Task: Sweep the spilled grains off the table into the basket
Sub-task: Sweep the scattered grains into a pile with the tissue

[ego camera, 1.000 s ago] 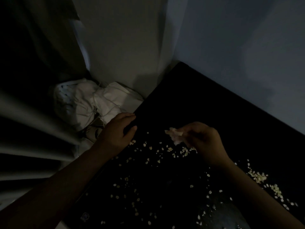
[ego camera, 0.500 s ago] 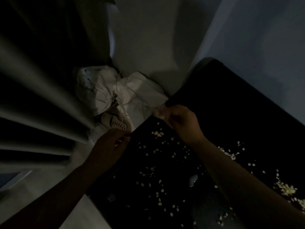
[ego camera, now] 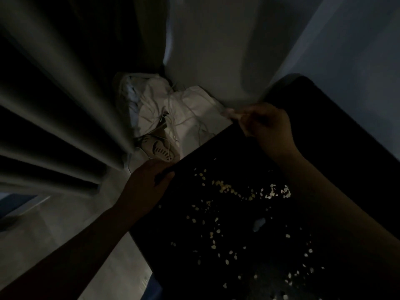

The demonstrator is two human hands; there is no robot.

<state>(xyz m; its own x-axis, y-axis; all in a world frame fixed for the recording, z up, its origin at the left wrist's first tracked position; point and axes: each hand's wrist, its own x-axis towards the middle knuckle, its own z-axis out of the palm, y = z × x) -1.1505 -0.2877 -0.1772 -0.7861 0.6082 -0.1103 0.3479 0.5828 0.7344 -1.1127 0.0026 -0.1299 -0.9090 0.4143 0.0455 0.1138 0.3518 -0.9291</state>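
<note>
Pale grains [ego camera: 225,188] lie scattered over the black table [ego camera: 329,131], thickest in a curved line near its left side. My right hand [ego camera: 266,126] is at the table's far left edge, pinching a small pale wad [ego camera: 229,113] that sticks out past the edge. My left hand [ego camera: 147,189] sits palm down on the table's left edge, thumb on top and fingers curled over it. Below the edge on the floor is a white heap of cloth and cords [ego camera: 173,113]. A perforated white object [ego camera: 161,151] lies in it; I cannot tell whether it is the basket.
Grey curtain folds [ego camera: 65,105] hang at the left, down to the pale floor [ego camera: 54,224]. A light wall [ego camera: 216,50] stands behind the table's far corner. A small pale scrap [ego camera: 258,224] lies among the grains. The scene is very dark.
My right hand has swept up and left with the wad, from mid-table to the far left edge. Grains now form a line behind it. My left hand stays at the edge.
</note>
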